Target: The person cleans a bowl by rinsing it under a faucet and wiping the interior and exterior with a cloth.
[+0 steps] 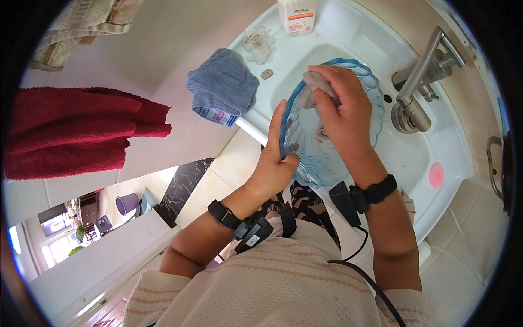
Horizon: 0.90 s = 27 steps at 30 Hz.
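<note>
A blue scalloped glass bowl (327, 159) is tilted over the white sink (412, 163). My left hand (276, 159) grips its left rim, with the thumb and fingers on either side of the glass. My right hand (347, 110) presses a wet greyish cloth (312, 94) against the inside of the bowl near the upper rim. Part of the cloth is hidden under my fingers. Straps with small black devices are round both wrists.
A metal faucet (416, 90) stands right of the bowl. On the sink lie a pink soap (436, 175), a blue-grey cloth (222, 86), a crumpled whitish piece (258, 45), a small oval object (267, 74) and a white bottle (297, 18). A red towel (81, 131) hangs left.
</note>
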Each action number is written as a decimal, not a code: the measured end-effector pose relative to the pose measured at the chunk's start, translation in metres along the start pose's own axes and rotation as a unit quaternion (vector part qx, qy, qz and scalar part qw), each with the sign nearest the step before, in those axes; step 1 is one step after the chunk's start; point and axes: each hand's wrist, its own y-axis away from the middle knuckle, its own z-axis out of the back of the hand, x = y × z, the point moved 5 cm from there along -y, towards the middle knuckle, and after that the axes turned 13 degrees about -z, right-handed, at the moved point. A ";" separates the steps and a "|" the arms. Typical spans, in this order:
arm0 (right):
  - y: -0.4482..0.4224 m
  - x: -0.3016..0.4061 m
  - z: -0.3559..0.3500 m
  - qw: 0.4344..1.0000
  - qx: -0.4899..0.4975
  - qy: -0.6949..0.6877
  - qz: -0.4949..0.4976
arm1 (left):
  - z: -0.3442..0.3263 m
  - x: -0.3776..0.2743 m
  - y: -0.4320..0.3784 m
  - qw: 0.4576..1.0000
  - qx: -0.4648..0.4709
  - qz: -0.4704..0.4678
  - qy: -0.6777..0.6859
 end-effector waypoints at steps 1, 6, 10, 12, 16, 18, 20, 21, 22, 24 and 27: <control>0.001 -0.002 -0.004 1.000 0.012 -0.001 -0.016 | -0.001 0.000 -0.001 1.000 0.003 -0.001 0.002; 0.001 0.004 -0.006 0.997 0.038 0.069 0.019 | -0.001 -0.005 -0.003 1.000 0.012 -0.007 -0.027; 0.015 0.016 -0.014 0.983 0.062 0.165 0.044 | -0.002 0.001 -0.002 0.996 0.014 -0.011 -0.083; 0.025 0.017 -0.021 0.983 0.065 0.166 0.042 | -0.004 0.002 -0.003 0.999 0.021 0.014 -0.023; 0.036 0.017 -0.028 0.991 0.076 0.099 0.045 | -0.001 0.010 -0.003 1.000 0.015 0.024 0.000; 0.039 0.016 -0.028 0.992 0.091 0.078 0.028 | 0.001 0.014 -0.002 1.000 0.016 0.017 -0.011; 0.047 0.020 -0.034 0.982 0.152 0.092 0.058 | 0.005 0.020 -0.003 1.000 -0.001 0.020 -0.005; 0.050 0.020 -0.034 0.982 0.151 0.094 0.058 | 0.005 0.020 -0.005 1.000 -0.018 0.023 0.004; 0.053 0.021 -0.034 0.987 0.132 0.069 0.066 | 0.004 0.019 -0.005 1.000 -0.017 0.022 0.005; 0.054 0.023 -0.030 0.990 0.112 0.042 0.074 | 0.003 0.013 -0.006 0.999 -0.029 0.006 0.032; 0.048 0.024 -0.029 0.987 0.152 0.025 0.049 | 0.005 0.018 -0.002 0.998 -0.028 0.038 0.032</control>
